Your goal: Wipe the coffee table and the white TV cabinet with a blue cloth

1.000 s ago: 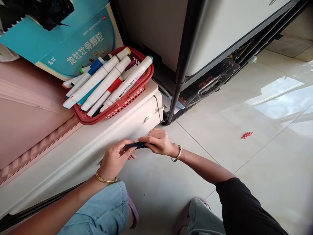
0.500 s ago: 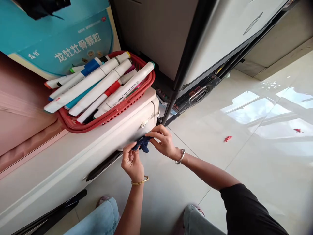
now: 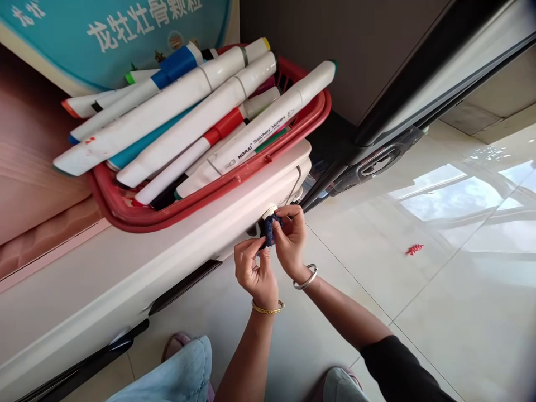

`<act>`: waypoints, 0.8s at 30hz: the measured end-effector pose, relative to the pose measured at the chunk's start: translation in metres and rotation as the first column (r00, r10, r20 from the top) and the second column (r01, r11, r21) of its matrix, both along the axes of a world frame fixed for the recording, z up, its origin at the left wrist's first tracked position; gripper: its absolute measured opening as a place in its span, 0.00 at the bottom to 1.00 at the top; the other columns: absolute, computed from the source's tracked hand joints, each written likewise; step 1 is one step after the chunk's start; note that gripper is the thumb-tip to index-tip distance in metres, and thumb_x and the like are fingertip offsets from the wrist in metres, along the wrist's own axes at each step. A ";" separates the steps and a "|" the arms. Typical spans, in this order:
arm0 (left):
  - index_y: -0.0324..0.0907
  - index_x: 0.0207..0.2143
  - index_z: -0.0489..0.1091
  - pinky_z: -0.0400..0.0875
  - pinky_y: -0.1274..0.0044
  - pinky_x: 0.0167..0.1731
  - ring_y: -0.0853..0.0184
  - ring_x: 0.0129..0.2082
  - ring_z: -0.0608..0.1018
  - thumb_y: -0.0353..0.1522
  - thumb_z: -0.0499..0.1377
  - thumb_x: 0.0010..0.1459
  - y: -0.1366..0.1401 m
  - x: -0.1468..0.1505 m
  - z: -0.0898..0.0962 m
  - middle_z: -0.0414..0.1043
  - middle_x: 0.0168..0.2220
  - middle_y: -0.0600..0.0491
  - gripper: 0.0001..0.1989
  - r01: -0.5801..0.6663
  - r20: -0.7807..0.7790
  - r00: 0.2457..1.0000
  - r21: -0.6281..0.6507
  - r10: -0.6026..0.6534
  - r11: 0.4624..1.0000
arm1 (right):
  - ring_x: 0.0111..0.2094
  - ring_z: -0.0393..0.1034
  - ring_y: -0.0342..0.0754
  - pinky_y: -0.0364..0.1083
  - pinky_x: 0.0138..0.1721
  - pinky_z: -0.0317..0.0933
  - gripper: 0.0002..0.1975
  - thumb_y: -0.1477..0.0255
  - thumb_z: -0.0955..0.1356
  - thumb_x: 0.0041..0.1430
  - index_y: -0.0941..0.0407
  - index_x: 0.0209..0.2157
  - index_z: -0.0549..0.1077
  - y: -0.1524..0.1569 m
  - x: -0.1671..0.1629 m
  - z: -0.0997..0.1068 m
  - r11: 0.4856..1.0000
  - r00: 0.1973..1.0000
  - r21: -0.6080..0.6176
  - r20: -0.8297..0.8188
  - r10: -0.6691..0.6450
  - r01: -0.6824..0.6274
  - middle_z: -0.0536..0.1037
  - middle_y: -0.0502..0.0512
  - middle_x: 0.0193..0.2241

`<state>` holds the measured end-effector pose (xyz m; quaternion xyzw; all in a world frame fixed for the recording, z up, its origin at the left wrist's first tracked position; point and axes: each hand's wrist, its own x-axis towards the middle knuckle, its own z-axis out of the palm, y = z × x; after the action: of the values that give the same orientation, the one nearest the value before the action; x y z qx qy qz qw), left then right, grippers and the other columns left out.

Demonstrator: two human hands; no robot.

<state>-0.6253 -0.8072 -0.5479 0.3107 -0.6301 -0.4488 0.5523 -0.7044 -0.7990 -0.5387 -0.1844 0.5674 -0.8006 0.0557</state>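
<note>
A small, crumpled dark blue piece of cloth [image 3: 269, 230] is stretched between my two hands; its exact kind I cannot make out. My left hand [image 3: 257, 273], with a gold bangle at the wrist, pinches its lower end. Its upper right part is gripped by the fingers of my right hand [image 3: 291, 237], which wears a silver bangle. Just above the cloth, a round white knob or hook [image 3: 269, 211] sits on the front of the white cabinet [image 3: 201, 223]. Whether the cloth touches that knob I cannot tell.
On the cabinet top stands a red plastic basket [image 3: 201, 202] full of markers [image 3: 251, 139]. Behind it is a blue box [image 3: 138, 33]. Black handles [image 3: 184, 287] stick out from the cabinet front. A small red item [image 3: 414, 249] lies on the tiled floor [image 3: 452, 301].
The view has come closer to the basket. Both hands have brought the cloth up beside the white knob, and my right hand has turned more upright.
</note>
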 end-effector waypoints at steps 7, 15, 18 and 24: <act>0.42 0.40 0.76 0.81 0.76 0.40 0.70 0.36 0.82 0.32 0.66 0.63 0.001 -0.001 -0.004 0.75 0.39 0.54 0.04 -0.049 -0.021 0.998 0.211 0.055 0.976 | 0.35 0.63 0.41 0.40 0.33 0.62 0.08 0.74 0.72 0.57 0.53 0.32 0.68 -0.018 0.022 -0.020 0.998 0.983 0.016 0.172 -0.069 0.067 0.66 0.48 0.36; 0.42 0.39 0.75 0.79 0.78 0.35 0.71 0.31 0.82 0.37 0.67 0.62 -0.002 0.005 0.014 0.78 0.34 0.55 0.08 -0.123 0.050 0.992 0.309 0.113 0.943 | 0.25 0.55 0.38 0.40 0.26 0.57 0.14 0.70 0.75 0.51 0.54 0.26 0.66 -0.027 0.036 0.010 0.995 0.865 -0.067 0.501 -0.035 0.079 0.62 0.42 0.25; 0.43 0.38 0.75 0.78 0.79 0.33 0.72 0.30 0.81 0.35 0.67 0.62 -0.002 0.008 0.024 0.76 0.35 0.56 0.06 -0.114 0.031 0.993 0.215 0.110 0.970 | 0.23 0.55 0.37 0.40 0.24 0.55 0.15 0.71 0.76 0.51 0.54 0.24 0.65 -0.028 0.038 0.026 0.994 0.862 -0.100 0.507 0.006 0.052 0.62 0.42 0.23; 0.43 0.38 0.75 0.77 0.80 0.35 0.73 0.33 0.79 0.31 0.67 0.60 -0.007 0.006 0.013 0.73 0.35 0.57 0.05 -0.127 0.053 0.991 0.095 0.123 0.987 | 0.22 0.54 0.37 0.40 0.22 0.52 0.16 0.67 0.76 0.49 0.53 0.24 0.65 -0.031 0.036 0.013 0.995 0.863 -0.097 0.504 0.030 0.022 0.65 0.41 0.21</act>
<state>-0.6190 -0.8141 -0.5350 0.3869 -0.5992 -0.4364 0.5484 -0.6681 -0.8299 -0.5254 0.0275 0.4923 -0.8480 0.1946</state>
